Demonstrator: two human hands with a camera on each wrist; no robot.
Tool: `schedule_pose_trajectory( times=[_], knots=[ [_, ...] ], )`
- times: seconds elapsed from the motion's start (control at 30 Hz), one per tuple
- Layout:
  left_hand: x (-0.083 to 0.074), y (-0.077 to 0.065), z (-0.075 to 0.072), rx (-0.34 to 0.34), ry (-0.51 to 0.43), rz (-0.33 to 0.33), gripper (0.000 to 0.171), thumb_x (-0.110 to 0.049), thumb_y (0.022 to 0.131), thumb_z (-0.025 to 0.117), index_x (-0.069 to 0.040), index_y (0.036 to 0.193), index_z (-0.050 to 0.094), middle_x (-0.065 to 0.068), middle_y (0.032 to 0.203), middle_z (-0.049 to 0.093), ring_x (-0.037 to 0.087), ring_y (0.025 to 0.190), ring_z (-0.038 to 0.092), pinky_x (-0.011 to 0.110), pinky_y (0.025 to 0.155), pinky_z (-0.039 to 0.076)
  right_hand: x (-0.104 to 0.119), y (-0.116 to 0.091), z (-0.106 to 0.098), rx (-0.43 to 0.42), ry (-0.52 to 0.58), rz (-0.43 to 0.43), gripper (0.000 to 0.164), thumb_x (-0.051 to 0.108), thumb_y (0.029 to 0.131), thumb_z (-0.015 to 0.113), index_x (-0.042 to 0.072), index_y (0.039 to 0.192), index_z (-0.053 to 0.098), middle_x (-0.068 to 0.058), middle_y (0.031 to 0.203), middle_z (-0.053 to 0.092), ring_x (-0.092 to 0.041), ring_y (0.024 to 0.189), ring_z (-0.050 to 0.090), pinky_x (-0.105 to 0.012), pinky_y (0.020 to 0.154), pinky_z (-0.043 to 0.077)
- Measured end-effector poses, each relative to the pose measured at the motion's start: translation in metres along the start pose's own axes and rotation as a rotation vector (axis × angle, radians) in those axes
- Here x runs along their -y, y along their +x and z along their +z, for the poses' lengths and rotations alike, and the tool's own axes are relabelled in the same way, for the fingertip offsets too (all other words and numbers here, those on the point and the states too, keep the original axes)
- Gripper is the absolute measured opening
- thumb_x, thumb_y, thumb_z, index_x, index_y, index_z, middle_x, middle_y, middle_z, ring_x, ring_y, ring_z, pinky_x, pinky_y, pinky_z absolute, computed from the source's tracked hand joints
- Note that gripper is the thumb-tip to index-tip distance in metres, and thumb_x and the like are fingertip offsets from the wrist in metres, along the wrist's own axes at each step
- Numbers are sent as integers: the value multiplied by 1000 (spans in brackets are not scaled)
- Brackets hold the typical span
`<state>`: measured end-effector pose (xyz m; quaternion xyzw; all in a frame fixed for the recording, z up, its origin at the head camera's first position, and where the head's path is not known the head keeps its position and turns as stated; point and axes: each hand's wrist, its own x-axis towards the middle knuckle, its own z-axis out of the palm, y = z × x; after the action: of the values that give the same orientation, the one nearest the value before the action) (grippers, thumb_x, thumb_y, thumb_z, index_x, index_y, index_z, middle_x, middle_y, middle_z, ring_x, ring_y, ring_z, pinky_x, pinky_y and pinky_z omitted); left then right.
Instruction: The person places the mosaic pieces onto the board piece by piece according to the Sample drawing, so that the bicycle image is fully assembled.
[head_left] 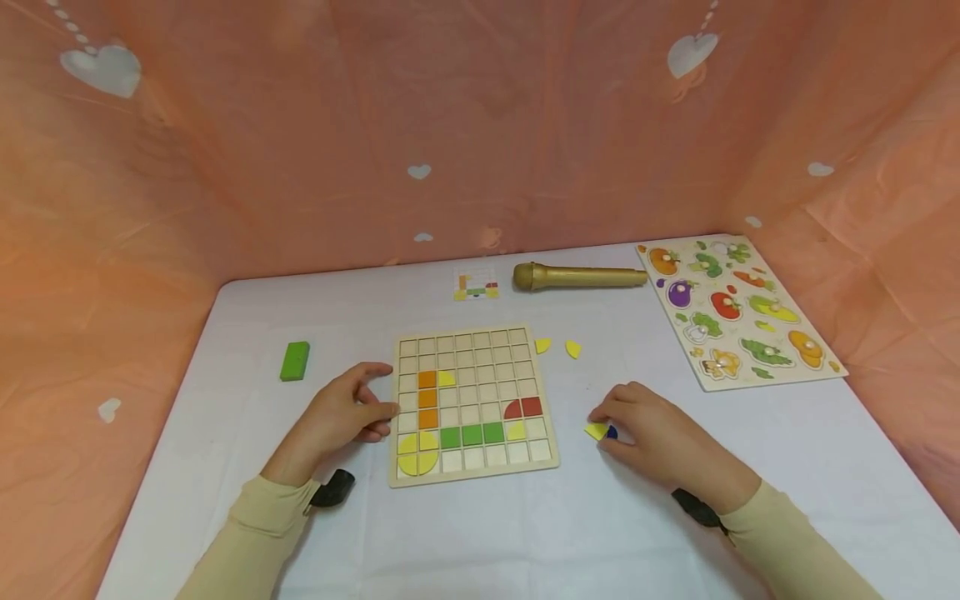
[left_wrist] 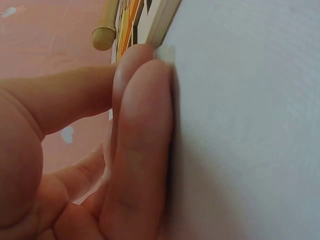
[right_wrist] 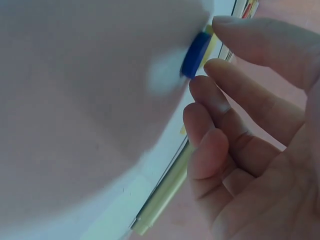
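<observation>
A wooden grid board [head_left: 480,477] lies mid-table, holding orange, green, red and yellow pieces in some squares. Along its left edge rests my left hand [head_left: 341,412], thumb and index fingertip at the rim, fingers loosely bent and gripping nothing. To the right of the board, my right hand [head_left: 656,433] pinches a yellow piece [head_left: 596,430] between thumb and index finger, low over the table. A dark blue piece [right_wrist: 196,55] with a curved edge sits right beside that yellow one, partly covered by the fingers in the head view. Two yellow quarter-circle pieces [head_left: 573,349] lie near the board's upper right corner.
A green block [head_left: 295,361] lies left of the board. Behind it are a small pattern card [head_left: 476,283] and a gold toy microphone [head_left: 581,277]. At the right stands out a vegetable peg puzzle [head_left: 738,317]. Peach curtains [head_left: 480,125] surround the table's back and sides.
</observation>
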<state>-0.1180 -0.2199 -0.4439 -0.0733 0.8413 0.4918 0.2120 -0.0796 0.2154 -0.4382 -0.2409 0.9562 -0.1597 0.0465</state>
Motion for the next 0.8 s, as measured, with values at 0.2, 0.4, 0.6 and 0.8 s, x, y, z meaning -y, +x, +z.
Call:
schedule_pose_trajectory(
  times=[0.2,0.4,0.6,0.8],
  knots=[
    [3,3,0,2,-10,-9,70,-15,97,83,-16,158,48,13,99,58,20,74,74,29,70,67,3,8,3,-9,-10,-5,23,18,89,90,17,111,81,4,111,71,-17,109,67,-43,97,64],
    [4,2,0,2,-6,4,71,-16,97,83,-15,159,47,13,98,58,20,73,74,29,68,67,6,17,7,-35,-19,-20,24,19,89,90,15,111,81,3,108,71,-15,103,65,-40,93,64],
    [3,1,0,1,-5,8,72,-16,97,83,-15,159,47,13,98,59,20,73,74,29,68,67,8,20,9,-42,-12,-30,24,16,88,90,15,110,81,3,109,72,-17,107,67,-42,96,64],
    [4,1,0,-1,-6,7,72,-16,97,83,-15,159,47,13,98,60,20,73,74,29,68,67,14,24,8,-40,-14,-27,21,19,89,90,15,109,82,4,106,72,-15,104,67,-41,95,64]
  ],
)
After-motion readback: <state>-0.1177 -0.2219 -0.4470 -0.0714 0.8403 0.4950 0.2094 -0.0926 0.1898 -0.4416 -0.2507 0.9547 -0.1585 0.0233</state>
